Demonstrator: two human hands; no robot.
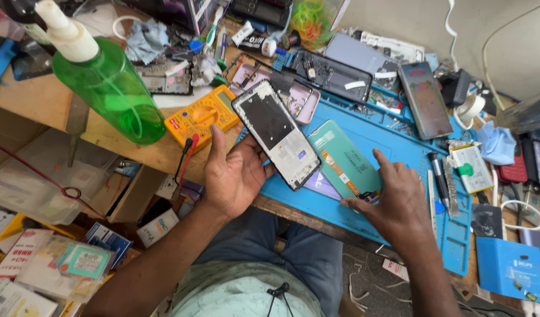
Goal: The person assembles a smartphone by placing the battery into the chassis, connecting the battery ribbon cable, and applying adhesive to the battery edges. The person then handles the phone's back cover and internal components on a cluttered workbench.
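Note:
My left hand point(232, 176) holds a bare phone frame point(276, 132), black and white inside, tilted up over the near edge of the blue work mat point(393, 141). My right hand point(399, 202) rests on the mat with its fingers pressing the lower end of a teal phone display panel point(343, 161) that lies face down, an orange flex ribbon running along it. The display lies just right of the frame, and the two almost touch.
A green spray bottle point(108, 85) stands at the left. An orange multimeter point(202, 117) lies beside the frame. Opened phones point(331, 73), a phone with a screen point(425, 100), a battery point(472, 167), tweezers and small tools point(440, 179) crowd the bench.

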